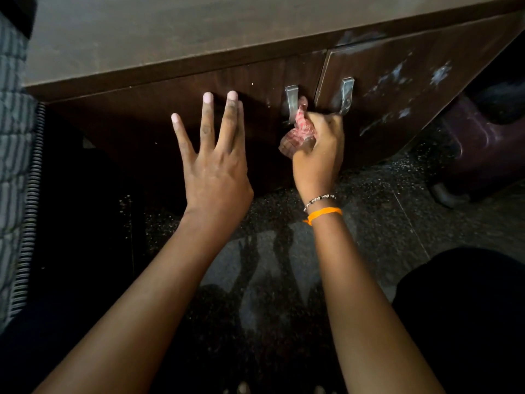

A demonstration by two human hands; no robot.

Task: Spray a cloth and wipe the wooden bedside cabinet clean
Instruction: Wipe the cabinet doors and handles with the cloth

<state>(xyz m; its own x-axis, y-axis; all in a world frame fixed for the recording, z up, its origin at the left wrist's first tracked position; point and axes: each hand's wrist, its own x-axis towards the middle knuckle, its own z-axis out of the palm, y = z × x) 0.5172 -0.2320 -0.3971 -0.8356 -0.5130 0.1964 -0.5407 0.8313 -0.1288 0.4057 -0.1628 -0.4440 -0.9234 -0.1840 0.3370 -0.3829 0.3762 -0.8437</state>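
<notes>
Nearest are two bare arms reaching forward over a dark, speckled floor point(383, 200). Shadows of the arms and fingers fall on the floor between them. At the near right is a dark shape, too dim to tell what it is.

The right arm has an orange band point(324, 214) on the wrist and a thin beaded bracelet point(318, 199) just past it. The right hand point(318, 155) is closed around a bunched-up pink and red cloth point(298, 132). The fingers are curled tight on the cloth, and part of it pokes out above and to the left of the hand.

The left hand point(216, 155) is open, with its fingers spread wide and pointing up. It holds nothing. Its fingertips lie against the left door point(170, 109), though I cannot tell if they press on it.

Farther away is the wooden bedside cabinet point(284, 49), dark brown with two doors. The cloth is pressed up by the left metal handle point(292, 102), right where the two doors meet. The right metal handle point(347, 93) is just beside the hand. The right door point(412, 81) has white smears and spots on it.

On the far left is a striped fabric point(14, 123). On the far right, a dark purple thing point(488, 149) stands on the floor beside the cabinet.
</notes>
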